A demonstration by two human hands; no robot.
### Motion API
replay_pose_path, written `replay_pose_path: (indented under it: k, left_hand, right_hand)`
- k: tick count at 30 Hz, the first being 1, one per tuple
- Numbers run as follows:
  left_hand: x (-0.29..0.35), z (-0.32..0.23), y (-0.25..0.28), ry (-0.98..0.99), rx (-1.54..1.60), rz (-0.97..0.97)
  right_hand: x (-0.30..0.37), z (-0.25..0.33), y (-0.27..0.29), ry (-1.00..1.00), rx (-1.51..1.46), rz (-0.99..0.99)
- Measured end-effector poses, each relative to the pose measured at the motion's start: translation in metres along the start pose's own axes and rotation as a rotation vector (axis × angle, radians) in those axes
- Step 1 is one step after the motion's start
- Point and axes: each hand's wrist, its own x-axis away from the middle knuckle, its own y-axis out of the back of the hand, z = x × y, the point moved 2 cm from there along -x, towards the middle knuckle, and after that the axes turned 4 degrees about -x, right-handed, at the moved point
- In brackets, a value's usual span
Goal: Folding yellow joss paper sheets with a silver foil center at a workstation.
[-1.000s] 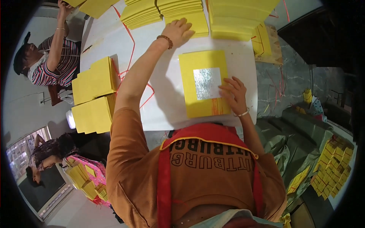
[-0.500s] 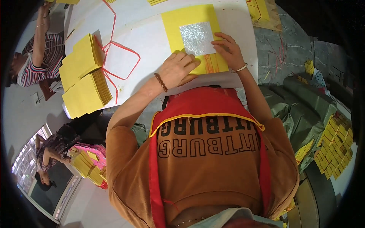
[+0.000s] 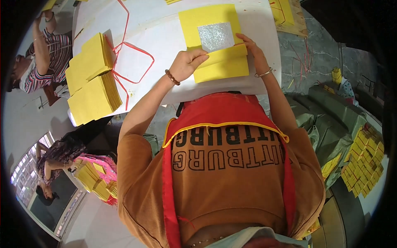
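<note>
A yellow paper sheet point(image 3: 188, 25) with a silver foil square point(image 3: 216, 36) lies on the table in front of me. Its near edge is lifted and turned up in a plain yellow flap point(image 3: 227, 54) over the lower part of the foil. My left hand point(image 3: 188, 63) is closed, pinching the flap's left end between thumb and fingers. At the right end of the flap, my right hand point(image 3: 255, 51) grips the paper, its thumb mostly hidden and its fingers bent over the edge. More plain yellow paper shows beneath the flap, toward me.
Two stacks of folded yellow paper point(image 3: 93, 97) stand on the white table point(image 3: 165, 37) at the left, beside a red strap point(image 3: 140, 53). One person point(image 3: 51, 43) sits at far left; another point(image 3: 58, 165) is lower left. Green bags point(image 3: 326, 111) and yellow bundles point(image 3: 364, 159) lie right.
The near edge of the sheet has been lifted and turned up, covering its orange streaks and part of the foil. My left hand has risen with it; my right hand has closed at the paper's right edge.
</note>
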Motion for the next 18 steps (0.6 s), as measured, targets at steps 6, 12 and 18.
replay_pose_path:
  k: [6, 12, 18]
  left_hand:
    - [0.004, -0.003, -0.003, -0.004, 0.093, -0.027]
    - [0.017, -0.022, -0.017, -0.797, -0.654, -0.156]
    - [0.023, -0.028, -0.017, -0.652, -0.736, -0.051]
  right_hand:
    - [-0.001, 0.03, -0.004, 0.141, 0.566, 0.246]
    - [-0.001, 0.016, 0.004, 0.05, 0.337, 0.302]
    - [-0.001, 0.018, 0.008, -0.009, 0.237, 0.399]
